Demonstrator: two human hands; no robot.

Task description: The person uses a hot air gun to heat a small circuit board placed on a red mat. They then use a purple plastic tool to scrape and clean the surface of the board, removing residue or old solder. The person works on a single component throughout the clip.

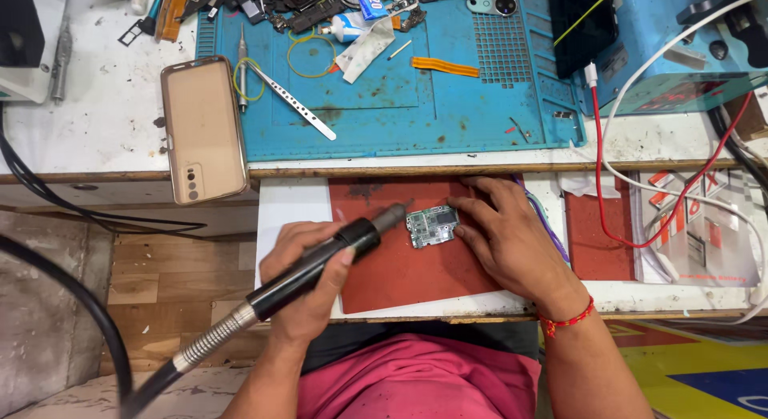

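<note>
Blue work mat (448, 115) on counter (96, 123); red pad (400, 267) below; gold phone (203, 131) face down at mat's left edge; left hand (308, 263), grip closed round black hot-air handpiece (320, 263); right hand (512, 235), fingertips steadying small green circuit board (432, 225) on pad, nozzle just beside.

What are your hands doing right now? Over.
Left hand gripping black hot-air wand. Right hand steadying small circuit board on red mat. Nothing between nozzle and board.
</note>
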